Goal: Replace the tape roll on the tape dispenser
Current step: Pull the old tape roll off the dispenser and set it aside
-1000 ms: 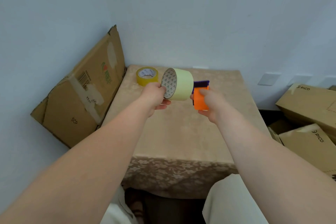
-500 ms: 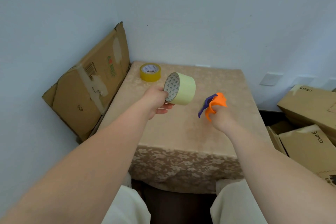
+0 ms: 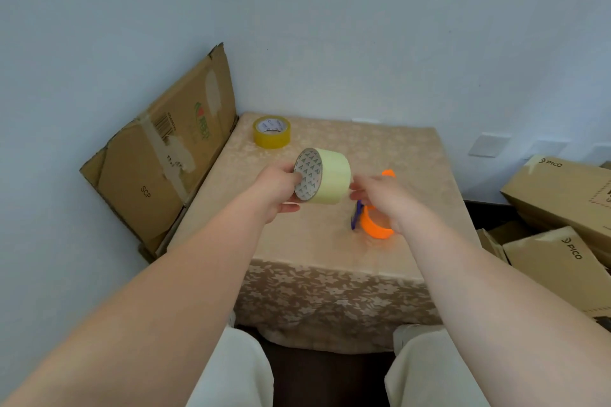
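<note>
Both bare forearms are reaching forward, converging. The left hand (image 3: 276,190) is curling, thumb on top, fingers tucked beneath in a grasp. The right hand (image 3: 385,196) is extending its fingertips (image 3: 358,182) leftward.

Pale wall (image 3: 363,26), cloth-covered table (image 3: 330,291)

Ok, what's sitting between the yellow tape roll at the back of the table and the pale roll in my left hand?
Nothing: in the head view only bare tablecloth separates the yellow roll from the pale roll.
</note>
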Action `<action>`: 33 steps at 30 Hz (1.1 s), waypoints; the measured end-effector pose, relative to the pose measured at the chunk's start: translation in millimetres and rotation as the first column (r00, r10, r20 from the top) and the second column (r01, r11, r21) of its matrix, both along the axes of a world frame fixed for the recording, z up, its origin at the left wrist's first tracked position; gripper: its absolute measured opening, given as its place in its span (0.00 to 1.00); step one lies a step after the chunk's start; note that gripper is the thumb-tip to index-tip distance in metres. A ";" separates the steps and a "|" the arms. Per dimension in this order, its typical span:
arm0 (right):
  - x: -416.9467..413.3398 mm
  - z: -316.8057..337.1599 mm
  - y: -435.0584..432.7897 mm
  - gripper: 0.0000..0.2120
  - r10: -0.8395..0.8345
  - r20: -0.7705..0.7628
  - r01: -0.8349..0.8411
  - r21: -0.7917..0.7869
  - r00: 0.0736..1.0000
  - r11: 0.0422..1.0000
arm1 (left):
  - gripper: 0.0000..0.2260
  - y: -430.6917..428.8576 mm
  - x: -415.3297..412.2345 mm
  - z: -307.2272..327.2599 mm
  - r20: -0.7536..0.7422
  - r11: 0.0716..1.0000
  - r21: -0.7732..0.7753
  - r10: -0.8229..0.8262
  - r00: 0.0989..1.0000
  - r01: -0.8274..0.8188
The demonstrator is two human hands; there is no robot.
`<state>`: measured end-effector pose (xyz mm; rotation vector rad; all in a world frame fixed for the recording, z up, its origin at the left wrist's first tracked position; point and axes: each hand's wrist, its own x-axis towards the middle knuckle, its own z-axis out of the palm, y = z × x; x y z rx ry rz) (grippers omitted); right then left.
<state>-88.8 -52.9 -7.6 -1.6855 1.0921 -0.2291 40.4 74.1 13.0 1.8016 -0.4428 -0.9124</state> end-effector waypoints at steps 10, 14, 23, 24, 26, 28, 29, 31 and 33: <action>-9.2 20.2 14.4 0.06 0.028 0.330 -0.170 0.411 0.943 0.896 | 0.14 -5.0 -21.2 11.4 0.009 0.998 -0.065 -0.001 1.000 0.002; -12.4 24.8 16.0 0.02 0.028 0.376 -0.172 0.356 0.926 0.918 | 0.13 -5.1 -24.1 18.1 0.039 0.998 -0.059 -0.004 0.999 0.006; -16.1 27.3 20.8 0.06 -0.020 0.412 -0.109 0.288 0.911 0.951 | 0.12 1.3 -29.5 27.1 -0.090 0.991 -0.074 -0.117 0.989 0.110; -16.0 27.6 21.3 0.05 -0.012 0.415 -0.115 0.281 0.910 0.953 | 0.10 2.9 -29.5 26.9 -0.072 0.982 -0.092 -0.173 0.982 0.166; -17.0 28.0 21.8 0.05 0.002 0.414 -0.128 0.277 0.910 0.952 | 0.11 4.5 -29.9 24.9 -0.005 0.962 -0.100 -0.254 0.967 0.252; -17.5 28.4 22.4 0.03 -0.002 0.403 -0.130 0.299 0.915 0.945 | 0.13 4.8 -29.2 23.9 0.036 0.962 -0.098 -0.252 0.967 0.254; -17.4 28.8 22.6 0.02 -0.012 0.396 -0.122 0.312 0.918 0.942 | 0.12 5.3 -28.7 24.3 0.042 0.963 -0.103 -0.244 0.969 0.247; -16.1 30.3 22.6 0.03 -0.052 0.389 -0.083 0.324 0.920 0.942 | 0.08 5.8 -27.0 25.1 0.044 0.963 -0.113 -0.240 0.970 0.244; -15.1 32.6 22.1 0.08 -0.101 0.392 -0.034 0.323 0.914 0.946 | 0.08 6.5 -25.3 25.2 0.051 0.958 -0.119 -0.255 0.966 0.260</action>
